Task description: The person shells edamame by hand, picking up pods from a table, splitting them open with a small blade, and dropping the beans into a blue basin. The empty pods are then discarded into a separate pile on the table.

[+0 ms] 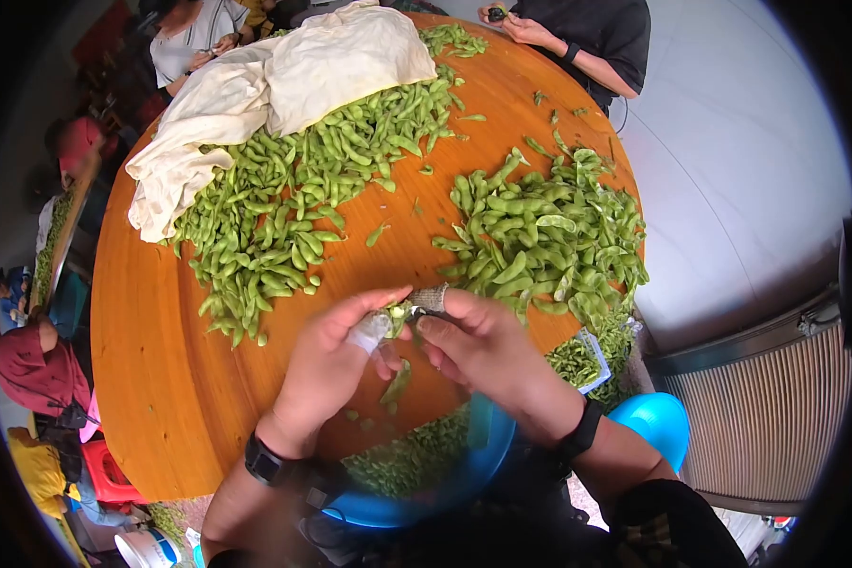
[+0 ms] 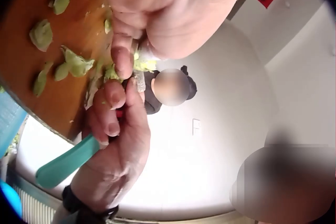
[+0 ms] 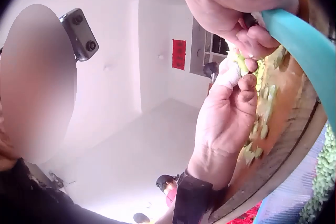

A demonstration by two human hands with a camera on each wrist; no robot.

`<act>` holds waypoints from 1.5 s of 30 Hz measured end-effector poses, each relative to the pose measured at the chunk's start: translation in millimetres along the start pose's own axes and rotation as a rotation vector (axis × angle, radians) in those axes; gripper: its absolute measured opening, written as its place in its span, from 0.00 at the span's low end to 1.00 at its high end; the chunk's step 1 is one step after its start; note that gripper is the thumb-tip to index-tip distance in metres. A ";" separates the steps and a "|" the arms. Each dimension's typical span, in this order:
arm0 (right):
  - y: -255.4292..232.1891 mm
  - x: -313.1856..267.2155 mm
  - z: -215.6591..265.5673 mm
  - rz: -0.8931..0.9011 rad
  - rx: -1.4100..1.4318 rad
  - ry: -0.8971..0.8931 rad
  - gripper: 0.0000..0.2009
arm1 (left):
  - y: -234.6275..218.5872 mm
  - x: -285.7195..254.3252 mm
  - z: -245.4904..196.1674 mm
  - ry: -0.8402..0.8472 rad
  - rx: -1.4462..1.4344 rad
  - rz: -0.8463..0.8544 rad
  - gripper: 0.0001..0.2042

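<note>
The left hand (image 1: 317,364) pinches a small green pod (image 1: 397,312) between thumb and fingers, with white wrapping on a finger. Against it, the right hand (image 1: 488,346) has its fingers curled round a tool with a teal handle (image 2: 68,162); the handle sticks out below the palm in both wrist views. Grey tape (image 1: 428,298) wraps one right finger. The fingertips of both hands meet at the pod, and the tool's working end is mostly hidden between them. Empty-looking pods (image 2: 77,64) lie on the wood nearby.
A round wooden table (image 1: 151,379) bears two heaps of pods (image 1: 540,227), one partly under a cream cloth (image 1: 350,62). A blue basin (image 1: 379,511) of shelled beans (image 1: 417,459) stands below the hands. Other people sit around the table.
</note>
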State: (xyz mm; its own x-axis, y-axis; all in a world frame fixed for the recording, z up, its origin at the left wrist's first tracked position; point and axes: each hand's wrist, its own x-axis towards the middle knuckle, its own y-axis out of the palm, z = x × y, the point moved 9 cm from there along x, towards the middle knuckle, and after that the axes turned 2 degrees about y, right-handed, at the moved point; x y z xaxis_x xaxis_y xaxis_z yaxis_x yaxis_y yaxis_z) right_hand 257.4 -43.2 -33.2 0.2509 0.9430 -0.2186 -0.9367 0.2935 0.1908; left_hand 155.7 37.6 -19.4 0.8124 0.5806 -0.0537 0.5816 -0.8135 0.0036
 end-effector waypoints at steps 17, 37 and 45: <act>20.3 -22.3 35.4 -0.131 -0.519 -0.409 0.05 | -0.3 -3.6 12.1 -0.071 -0.151 0.023 0.08; -63.7 -24.9 52.9 -0.456 -0.570 -0.364 0.10 | -3.9 -30.7 -35.0 0.081 0.641 -0.078 0.11; 35.4 -38.9 48.5 -0.004 -1.099 -0.745 0.07 | -22.8 -60.4 -45.8 0.211 0.925 -0.108 0.09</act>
State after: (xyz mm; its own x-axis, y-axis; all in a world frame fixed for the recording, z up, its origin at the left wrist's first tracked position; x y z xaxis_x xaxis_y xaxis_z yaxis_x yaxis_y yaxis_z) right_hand 226.3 -61.8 28.4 -0.0033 0.9058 0.4237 -0.5558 0.3506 -0.7538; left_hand 95.3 22.6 29.5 0.7995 0.5748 0.1745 0.4643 -0.4069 -0.7867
